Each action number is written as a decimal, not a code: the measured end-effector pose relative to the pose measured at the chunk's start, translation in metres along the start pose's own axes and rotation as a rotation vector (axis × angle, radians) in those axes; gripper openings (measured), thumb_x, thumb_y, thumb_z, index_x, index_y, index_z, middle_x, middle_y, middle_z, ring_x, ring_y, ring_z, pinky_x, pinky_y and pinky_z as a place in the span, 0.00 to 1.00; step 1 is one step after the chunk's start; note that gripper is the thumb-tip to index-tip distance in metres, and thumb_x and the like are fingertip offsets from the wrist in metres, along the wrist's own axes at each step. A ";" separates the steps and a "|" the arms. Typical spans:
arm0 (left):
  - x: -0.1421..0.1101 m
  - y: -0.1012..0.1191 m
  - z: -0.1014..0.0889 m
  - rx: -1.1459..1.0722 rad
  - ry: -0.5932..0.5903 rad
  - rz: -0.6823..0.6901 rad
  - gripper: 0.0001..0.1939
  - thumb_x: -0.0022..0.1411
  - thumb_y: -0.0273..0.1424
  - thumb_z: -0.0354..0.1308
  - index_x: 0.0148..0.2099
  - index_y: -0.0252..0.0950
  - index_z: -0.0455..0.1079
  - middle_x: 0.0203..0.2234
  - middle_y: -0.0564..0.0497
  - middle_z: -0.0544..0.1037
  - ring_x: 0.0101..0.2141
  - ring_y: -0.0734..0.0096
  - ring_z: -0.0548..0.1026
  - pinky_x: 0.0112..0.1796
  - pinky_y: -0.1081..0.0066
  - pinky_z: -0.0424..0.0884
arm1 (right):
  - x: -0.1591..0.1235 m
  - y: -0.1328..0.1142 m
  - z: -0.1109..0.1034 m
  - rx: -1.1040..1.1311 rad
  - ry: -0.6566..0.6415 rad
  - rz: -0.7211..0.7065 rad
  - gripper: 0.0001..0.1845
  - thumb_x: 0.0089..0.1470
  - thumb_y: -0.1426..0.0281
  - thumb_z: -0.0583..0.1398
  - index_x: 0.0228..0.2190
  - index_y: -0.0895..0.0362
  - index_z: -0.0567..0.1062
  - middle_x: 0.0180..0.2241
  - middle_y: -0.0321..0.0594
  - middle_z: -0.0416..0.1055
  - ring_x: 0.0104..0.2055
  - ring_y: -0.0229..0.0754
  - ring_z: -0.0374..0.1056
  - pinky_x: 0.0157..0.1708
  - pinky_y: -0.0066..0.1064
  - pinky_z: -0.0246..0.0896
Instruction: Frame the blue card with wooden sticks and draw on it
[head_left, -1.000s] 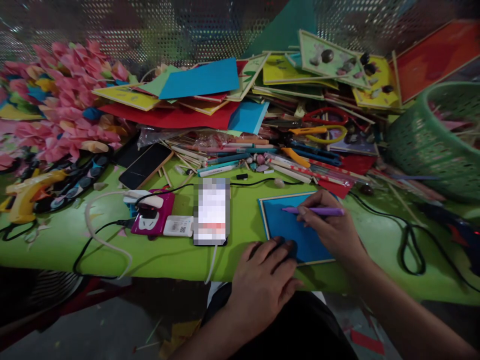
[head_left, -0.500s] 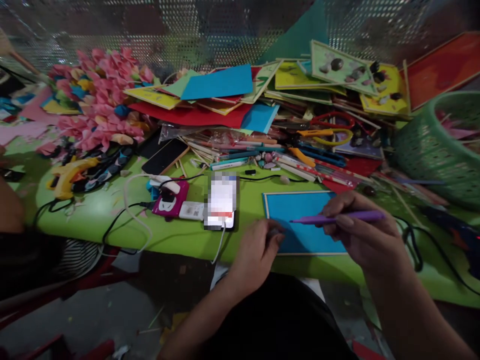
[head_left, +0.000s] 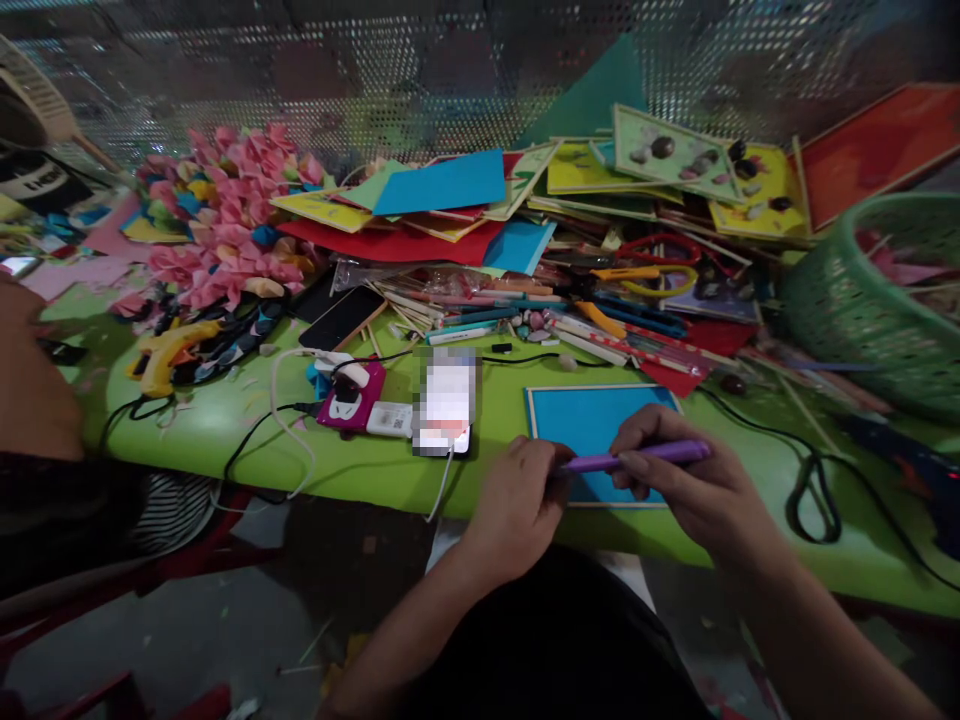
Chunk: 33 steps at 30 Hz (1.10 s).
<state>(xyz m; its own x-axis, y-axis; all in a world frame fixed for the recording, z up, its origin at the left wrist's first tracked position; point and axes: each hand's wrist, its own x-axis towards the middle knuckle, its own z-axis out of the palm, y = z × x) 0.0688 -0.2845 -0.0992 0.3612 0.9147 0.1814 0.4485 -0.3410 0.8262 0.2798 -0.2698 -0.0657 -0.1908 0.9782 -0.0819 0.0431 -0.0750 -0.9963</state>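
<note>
My right hand [head_left: 694, 495] grips a purple marker pen [head_left: 679, 452], held nearly level with its tip toward the left. That tip meets the closed fingers of my left hand [head_left: 516, 510]. Whatever those fingers pinch is hidden behind them. Below both hands lies a blue card [head_left: 581, 412] edged with thin pale sticks, partly covered by my fingers.
Left of the card, a phone [head_left: 448, 395] and a pink socket block [head_left: 352, 400] sit among cables. Behind are coloured cards [head_left: 442, 183], pens, scissors [head_left: 675, 278] and pink paper flowers [head_left: 232, 210]. A green basket [head_left: 840, 300] and glue guns [head_left: 169, 358] flank them. Another person's arm [head_left: 34, 370] is far left.
The purple marker pen has moved left and slightly down with my right hand, bringing its tip to my left fingers. The view has shifted slightly.
</note>
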 end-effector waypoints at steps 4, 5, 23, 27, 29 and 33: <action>0.001 0.001 0.003 -0.034 0.011 0.026 0.12 0.64 0.21 0.51 0.48 0.37 0.68 0.41 0.47 0.78 0.42 0.61 0.75 0.43 0.62 0.72 | 0.000 0.003 0.007 0.007 0.002 0.019 0.12 0.58 0.60 0.68 0.33 0.54 0.75 0.25 0.36 0.74 0.25 0.38 0.69 0.23 0.27 0.65; 0.001 0.001 0.004 -0.058 0.027 0.022 0.14 0.63 0.20 0.52 0.49 0.37 0.68 0.41 0.47 0.78 0.42 0.61 0.75 0.44 0.62 0.72 | 0.001 0.004 0.009 0.017 0.010 0.016 0.12 0.58 0.60 0.68 0.32 0.54 0.74 0.24 0.36 0.74 0.24 0.38 0.68 0.23 0.27 0.64; 0.001 -0.011 0.022 -0.425 0.333 -0.023 0.23 0.69 0.29 0.58 0.65 0.39 0.61 0.49 0.44 0.73 0.48 0.63 0.73 0.50 0.61 0.70 | 0.017 -0.016 -0.009 -0.096 0.194 -0.128 0.10 0.52 0.59 0.72 0.31 0.50 0.80 0.27 0.35 0.73 0.25 0.37 0.63 0.21 0.28 0.56; 0.001 -0.014 0.023 -0.484 0.366 -0.055 0.21 0.70 0.28 0.56 0.64 0.41 0.63 0.50 0.45 0.74 0.49 0.63 0.73 0.50 0.61 0.70 | 0.062 -0.035 -0.018 -0.200 0.158 -0.106 0.13 0.49 0.58 0.74 0.36 0.48 0.82 0.31 0.36 0.77 0.29 0.40 0.69 0.28 0.30 0.63; 0.000 -0.014 0.022 -0.468 0.341 -0.027 0.21 0.69 0.27 0.56 0.63 0.42 0.64 0.51 0.46 0.74 0.50 0.62 0.73 0.51 0.60 0.69 | 0.089 -0.036 -0.012 -0.304 0.049 -0.096 0.14 0.52 0.56 0.71 0.37 0.49 0.82 0.32 0.37 0.79 0.32 0.42 0.72 0.31 0.32 0.65; 0.000 -0.012 0.019 -0.413 0.308 -0.020 0.20 0.68 0.26 0.57 0.60 0.41 0.67 0.48 0.47 0.75 0.48 0.63 0.73 0.50 0.61 0.69 | 0.139 -0.023 0.007 -0.504 -0.106 -0.252 0.14 0.55 0.55 0.67 0.38 0.51 0.82 0.41 0.41 0.82 0.44 0.50 0.77 0.43 0.38 0.69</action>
<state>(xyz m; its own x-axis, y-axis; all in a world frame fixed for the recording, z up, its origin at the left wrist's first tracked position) 0.0792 -0.2849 -0.1195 0.0706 0.9628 0.2610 0.0702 -0.2658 0.9615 0.2450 -0.1332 -0.0548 -0.3518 0.9273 0.1279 0.4410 0.2847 -0.8511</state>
